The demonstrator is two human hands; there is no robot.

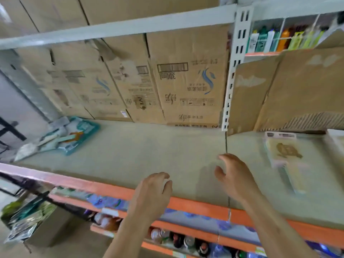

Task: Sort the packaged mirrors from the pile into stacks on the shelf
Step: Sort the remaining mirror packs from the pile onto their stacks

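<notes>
Shelf (149, 146): mirror pile (70, 136) well left of left grip (154, 192).

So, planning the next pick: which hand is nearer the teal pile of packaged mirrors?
Left. The left hand is right of the teal mirror pile; the right hand is farther right.

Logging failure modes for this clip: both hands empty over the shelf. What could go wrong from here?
1. The pile sits loose and slanted at the left end of the shelf; pulling one pack could slide others off.
2. The lone packaged mirror on the right lies askew; a stack built on it may lean.
</notes>
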